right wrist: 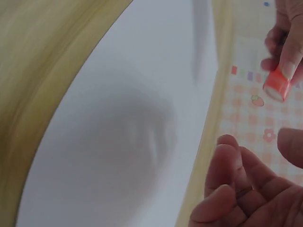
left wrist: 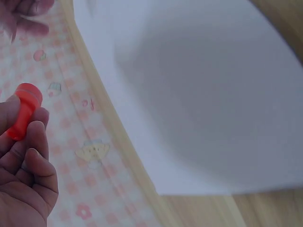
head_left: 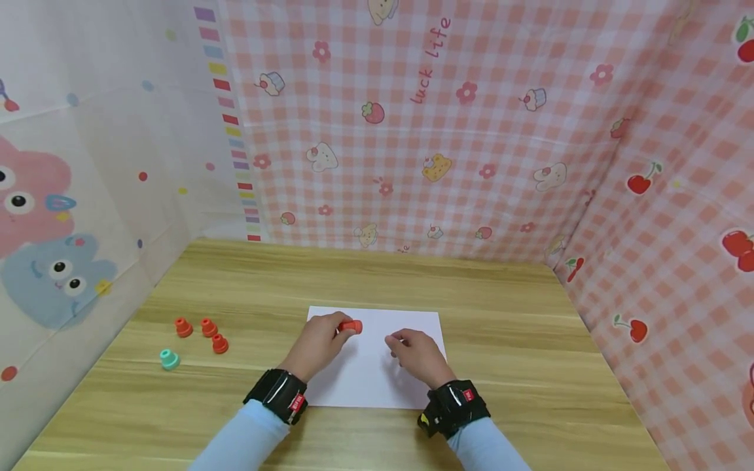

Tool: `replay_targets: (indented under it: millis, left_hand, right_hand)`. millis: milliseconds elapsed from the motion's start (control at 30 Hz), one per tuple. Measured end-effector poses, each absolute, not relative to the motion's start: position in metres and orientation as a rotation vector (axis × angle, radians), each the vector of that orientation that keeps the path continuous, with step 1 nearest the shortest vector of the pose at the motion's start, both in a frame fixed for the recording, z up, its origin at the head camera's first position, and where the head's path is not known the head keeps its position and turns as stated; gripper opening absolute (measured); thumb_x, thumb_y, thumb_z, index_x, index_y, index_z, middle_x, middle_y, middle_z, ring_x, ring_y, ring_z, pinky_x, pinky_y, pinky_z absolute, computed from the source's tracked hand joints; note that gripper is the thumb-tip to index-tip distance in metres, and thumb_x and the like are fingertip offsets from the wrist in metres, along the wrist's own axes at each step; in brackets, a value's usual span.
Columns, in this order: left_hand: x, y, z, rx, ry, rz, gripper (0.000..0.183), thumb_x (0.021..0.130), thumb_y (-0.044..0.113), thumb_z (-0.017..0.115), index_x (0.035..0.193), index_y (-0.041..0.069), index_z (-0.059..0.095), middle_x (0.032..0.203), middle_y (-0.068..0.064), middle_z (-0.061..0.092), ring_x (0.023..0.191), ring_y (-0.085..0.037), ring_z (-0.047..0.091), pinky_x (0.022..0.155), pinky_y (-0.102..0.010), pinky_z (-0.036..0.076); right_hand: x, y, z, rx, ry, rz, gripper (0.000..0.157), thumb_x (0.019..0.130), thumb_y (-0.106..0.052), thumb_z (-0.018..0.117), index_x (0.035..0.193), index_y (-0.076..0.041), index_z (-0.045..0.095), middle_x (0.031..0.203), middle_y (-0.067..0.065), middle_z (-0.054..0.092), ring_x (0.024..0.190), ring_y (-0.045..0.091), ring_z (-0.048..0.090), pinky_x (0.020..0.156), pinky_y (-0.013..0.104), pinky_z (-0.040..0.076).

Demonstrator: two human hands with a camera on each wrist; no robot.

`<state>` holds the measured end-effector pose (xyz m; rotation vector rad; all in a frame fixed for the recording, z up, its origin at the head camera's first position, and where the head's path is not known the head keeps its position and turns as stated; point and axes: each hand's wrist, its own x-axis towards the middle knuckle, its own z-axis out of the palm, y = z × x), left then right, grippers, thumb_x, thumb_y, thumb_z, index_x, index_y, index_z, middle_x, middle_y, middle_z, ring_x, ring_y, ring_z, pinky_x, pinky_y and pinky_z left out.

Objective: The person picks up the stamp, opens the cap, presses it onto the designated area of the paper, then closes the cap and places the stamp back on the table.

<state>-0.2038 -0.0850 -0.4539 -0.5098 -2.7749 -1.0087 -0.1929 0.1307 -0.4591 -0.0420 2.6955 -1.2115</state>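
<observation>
Head view: teal piece (head_left: 169, 359) and three red pieces (head_left: 209, 328) sit at left on the counter (head_left: 530, 327); two reds are close enough that grabbing one could knock the other. Your left hand (head_left: 315, 343) pinches the held piece (head_left: 351, 326), also red, between thumb and fingers above the paper (head_left: 377, 386), wide end toward your right hand (head_left: 421, 356). Grip looks fingertip-only, so slipping would likely drop it and let it roll. Nothing visible pins the paper; a dragged hand could shift it. Your right hand holds nothing, fingers loosely bent, thumb apart; closing in carelessly, it could bump the piece.
</observation>
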Motion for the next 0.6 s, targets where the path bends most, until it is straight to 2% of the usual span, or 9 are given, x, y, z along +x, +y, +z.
replay_targets:
  millis: [300,433,600]
  left_hand:
    - [-0.199,-0.068,-0.458,-0.638,-2.661,-1.139,0.015,0.089,0.012,0.075,0.103,0.008,0.071,0.075,0.007,0.06,0.065,-0.009,0.049,0.058,-0.025,0.041]
    - [-0.198,-0.062,-0.46,-0.688,-2.655,-1.152,0.015,0.09,0.012,0.074,0.104,0.01,0.071,0.079,0.007,0.062,0.066,-0.009,0.049,0.057,-0.024,0.042]
    - [-0.197,-0.058,-0.463,-0.707,-2.636,-1.161,0.014,0.09,0.011,0.074,0.103,0.01,0.072,0.083,0.006,0.065,0.068,-0.008,0.05,0.059,-0.023,0.042]
  right_hand:
    - [-0.193,0.121,-0.457,0.068,2.315,-1.655,0.046,0.104,-0.039,0.048,0.122,0.001,0.063,0.087,0.007,0.068,0.069,0.017,0.059,0.061,0.028,0.041]
    - [-0.193,0.118,-0.457,0.068,2.197,-1.746,0.05,0.104,-0.044,0.046,0.116,0.0,0.064,0.084,0.005,0.067,0.064,0.014,0.057,0.059,0.026,0.039]
    - [-0.193,0.115,-0.455,0.067,2.119,-1.822,0.043,0.106,-0.039,0.045,0.104,0.0,0.064,0.079,0.002,0.063,0.061,0.011,0.054,0.056,0.024,0.038]
